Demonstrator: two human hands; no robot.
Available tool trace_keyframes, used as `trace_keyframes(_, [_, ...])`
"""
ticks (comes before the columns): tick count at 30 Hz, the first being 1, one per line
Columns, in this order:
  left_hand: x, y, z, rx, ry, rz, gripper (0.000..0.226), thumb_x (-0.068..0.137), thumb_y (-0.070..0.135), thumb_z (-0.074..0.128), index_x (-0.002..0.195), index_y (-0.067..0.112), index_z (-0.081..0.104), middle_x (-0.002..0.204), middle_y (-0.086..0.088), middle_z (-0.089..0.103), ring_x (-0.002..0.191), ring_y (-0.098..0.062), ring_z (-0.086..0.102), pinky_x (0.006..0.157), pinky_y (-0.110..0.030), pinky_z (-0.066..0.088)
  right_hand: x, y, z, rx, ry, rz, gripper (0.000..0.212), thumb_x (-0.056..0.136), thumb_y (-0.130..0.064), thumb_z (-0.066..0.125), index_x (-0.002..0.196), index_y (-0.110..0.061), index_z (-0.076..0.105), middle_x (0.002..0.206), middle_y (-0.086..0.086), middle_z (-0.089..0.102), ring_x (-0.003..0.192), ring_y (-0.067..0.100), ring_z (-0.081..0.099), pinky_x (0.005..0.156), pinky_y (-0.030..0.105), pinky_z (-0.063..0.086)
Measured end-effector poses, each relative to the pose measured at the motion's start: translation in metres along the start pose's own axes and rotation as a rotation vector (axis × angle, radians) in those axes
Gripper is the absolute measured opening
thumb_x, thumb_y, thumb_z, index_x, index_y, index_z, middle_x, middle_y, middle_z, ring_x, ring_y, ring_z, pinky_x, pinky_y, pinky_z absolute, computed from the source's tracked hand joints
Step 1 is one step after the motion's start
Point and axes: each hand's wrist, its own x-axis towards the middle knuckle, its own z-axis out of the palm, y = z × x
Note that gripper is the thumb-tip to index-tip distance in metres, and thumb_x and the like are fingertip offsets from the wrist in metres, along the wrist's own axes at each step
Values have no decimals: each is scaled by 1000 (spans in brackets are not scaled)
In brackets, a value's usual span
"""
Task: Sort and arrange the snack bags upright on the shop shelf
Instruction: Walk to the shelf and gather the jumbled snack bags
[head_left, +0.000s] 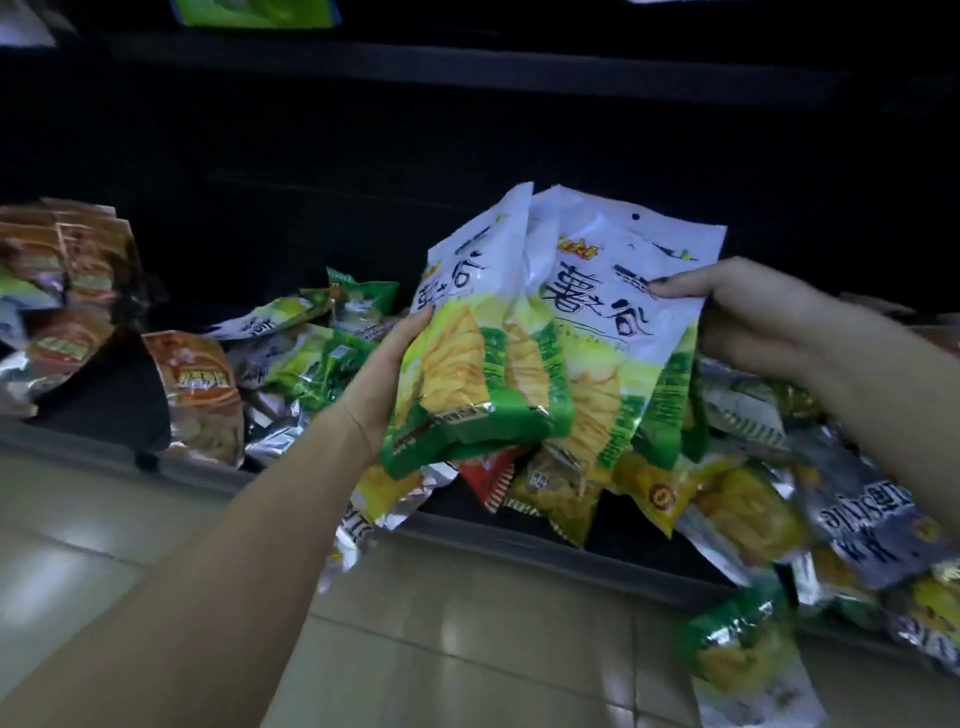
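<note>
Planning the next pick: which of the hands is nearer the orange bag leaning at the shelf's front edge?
Left. The left hand is just right of the orange bag; the right hand is far right, beyond the held green-and-white bags.

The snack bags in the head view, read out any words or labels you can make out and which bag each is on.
"薯之谷": large dark characters on the green-and-white bag pinched by the right hand.
Bag held by the left hand: same design, characters turned sideways, only partly legible.
Orange bags and silver bag: print too blurred to read.

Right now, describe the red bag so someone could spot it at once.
Find the green-and-white bags held up by both hands above the shelf edge. Just beneath their bottom corners a small red bag pokes out, the only bright red one among yellow and green neighbours.
</note>
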Motion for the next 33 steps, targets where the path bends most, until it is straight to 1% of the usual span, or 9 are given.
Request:
trace_keyframes(3, [-3, 25, -41, -10, 76, 45, 43, 83, 57, 61, 86, 21, 84, 97, -7, 76, 85, -25, 75, 81, -38, 61, 19, -6, 47, 19, -37, -6, 22, 101, -9, 58, 121, -6, 66, 115, 9, 74, 100, 22, 74, 86, 39, 61])
trace_keyframes(10, [0, 76, -125, 82, 194, 36, 55, 72, 66, 64, 96, 20, 83, 100, -11, 78, 84, -28, 76, 67, -37, 62, 82, -20, 155, 54, -14, -78, 30, 94, -10, 67, 122, 1, 66, 124, 20, 69, 116, 42, 64, 98, 60, 53])
trace_keyframes(14, [15, 107, -163, 214, 260, 27, 102, 41, 69, 90, 128, 20, 68, 118, -12, 74, 98, -31, 75, 70, -42, 63, 119, -33, 195, 69, 24, -45, 40, 83, -12, 74, 121, 0, 64, 122, 21, 68, 112, 42, 66, 98, 61, 52])
trace_keyframes(17, [27, 117, -177, 286, 305, 78, 76, 70, 65, 76, 130, 20, 64, 115, -11, 75, 93, -28, 75, 68, -39, 62, 146, -31, 210, 66, 58, -51, 34, 88, -9, 69, 121, -2, 63, 117, 17, 71, 108, 36, 68, 101, 55, 53])
trace_keyframes(21, [53, 113, -184, 498, 375, 217, 57, 75, 61, 70, 120, 28, 56, 101, 5, 75, 86, -18, 74, 76, -40, 58, 172, -17, 223, -5, 161, -121, 37, 87, -17, 69, 123, -9, 64, 118, 7, 70, 111, 28, 66, 103, 46, 51])
trace_keyframes(25, [86, 92, -183, 797, 407, 94, 111, 71, 82, 62, 154, 26, 14, 149, -4, 44, 130, -29, 51, 105, -50, 45, 185, -10, 229, -238, 271, -184, 27, 95, -19, 63, 121, -14, 65, 116, 3, 69, 105, 23, 65, 93, 37, 54])
trace_keyframes(27, [100, 83, -177, 920, 460, -33, 121, 74, 87, 54, 160, 21, 1, 163, -14, 27, 144, -38, 35, 114, -54, 34, 186, -12, 230, -331, 290, -212, 27, 95, -23, 64, 120, -15, 62, 115, 2, 68, 105, 24, 66, 91, 36, 55])
trace_keyframes(30, [112, 76, -171, 1083, 565, -95, 103, 89, 73, 52, 162, 22, 0, 164, -23, 19, 144, -45, 32, 113, -56, 32, 182, -8, 228, -520, 298, -275, 55, 95, -32, 69, 139, -10, 45, 125, 6, 61, 105, 25, 62, 87, 38, 54])
trace_keyframes(33, [122, 75, -159, 1069, 515, 36, 79, 102, 45, 51, 162, 26, 4, 163, -23, 18, 144, -45, 31, 114, -55, 33, 176, 6, 224, -733, 336, -330, 80, 91, -46, 72, 148, -9, 30, 138, 14, 54, 119, 35, 57, 93, 49, 52])
